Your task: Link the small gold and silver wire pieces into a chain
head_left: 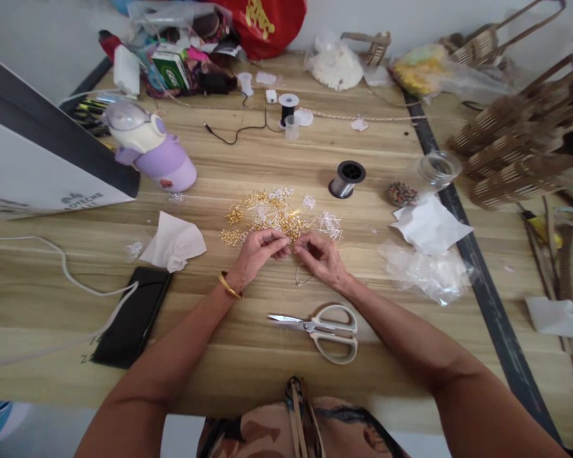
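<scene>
At the near edge of a pile of small gold and silver jewelry pieces (286, 219), my two hands almost meet. My left hand (263, 251), with a gold bangle (230, 285) on its wrist, is closed in a pinch of thumb and fingers. Thumb and forefinger of my right hand (322, 257) are also pressed together. Whatever sits between the fingertips is too small to make out. A thin beaded chain (304, 277) hangs or lies just below my right fingertips. White-handled scissors (322, 327) lie on the wooden table nearer my body, blades pointing left.
A wire spool (347, 179) stands beyond my right hand. To the right are a glass jar (424, 178) of beads and plastic bags (430, 273). On the left are a purple bottle (157, 156), a crumpled tissue (174, 242) and a black phone (132, 318) with a white cable.
</scene>
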A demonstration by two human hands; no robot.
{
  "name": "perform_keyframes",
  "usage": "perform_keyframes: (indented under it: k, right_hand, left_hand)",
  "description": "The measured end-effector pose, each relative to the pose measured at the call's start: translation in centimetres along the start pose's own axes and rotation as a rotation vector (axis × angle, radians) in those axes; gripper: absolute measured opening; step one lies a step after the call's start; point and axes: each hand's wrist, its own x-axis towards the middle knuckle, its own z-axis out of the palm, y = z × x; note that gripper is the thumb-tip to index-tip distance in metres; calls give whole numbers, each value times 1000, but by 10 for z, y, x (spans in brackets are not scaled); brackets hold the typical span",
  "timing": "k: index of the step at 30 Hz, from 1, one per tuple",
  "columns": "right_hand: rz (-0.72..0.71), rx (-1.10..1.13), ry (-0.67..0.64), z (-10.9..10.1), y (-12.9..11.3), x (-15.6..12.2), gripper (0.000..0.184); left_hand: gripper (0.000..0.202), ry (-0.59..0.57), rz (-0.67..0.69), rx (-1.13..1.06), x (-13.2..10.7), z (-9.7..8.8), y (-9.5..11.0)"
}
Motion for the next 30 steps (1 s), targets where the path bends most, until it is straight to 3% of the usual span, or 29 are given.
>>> perform_keyframes:
  k: [18, 30]
  right_hand:
    - [-7, 79, 28, 1, 2, 1, 18]
    - [17, 110, 63, 1, 1, 0, 20]
  left_hand:
    - [20, -50, -19, -55, 1, 2, -3]
    - [21, -56, -181, -282, 1, 11, 7]
